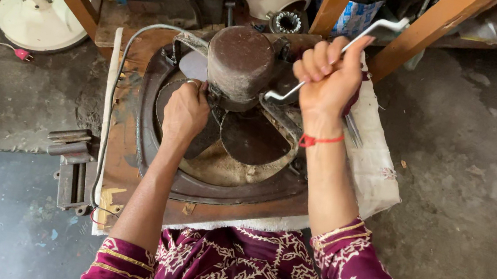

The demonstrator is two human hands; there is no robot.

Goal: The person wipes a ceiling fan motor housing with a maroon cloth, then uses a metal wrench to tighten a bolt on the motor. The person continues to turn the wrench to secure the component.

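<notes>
Far left: white fan base point(39, 13) w/ pole stood on the concrete floor point(466, 157), its thin cord ending in a pink plug point(22, 54). Nearer, a small metal vise-like block point(73, 167) lay beside the wooden board point(118, 166).

Centre-left: the board carried a rusty oval pump housing point(216, 183), opened face-up so the inner cavity was reachable. A grey cable point(118, 76) looped round its left rim. The left hand point(184, 114) rested palm-down inside the housing, fingers curled narrow on a dark inner plate; prob. steadying the assy against turning force. What the fingertips gripped, if anything, can't be told.

Centre: brown cylindrical motor cap point(240, 60) sat upright at the housing's top end.

Centre-right: the right hand point(328, 79) was fisted tight round a bent silver spanner point(338, 55), its lower end reaching toward the hub below the cap, handle raised for leverage. A red thread circled the wrist.

Right: white sack cloth point(375, 157) padded under the board, likely keeping grit off. Behind, wooden frame legs point(433, 26) and cluttered parts. Floor was rough, stained, dusty; a workshop setting.
</notes>
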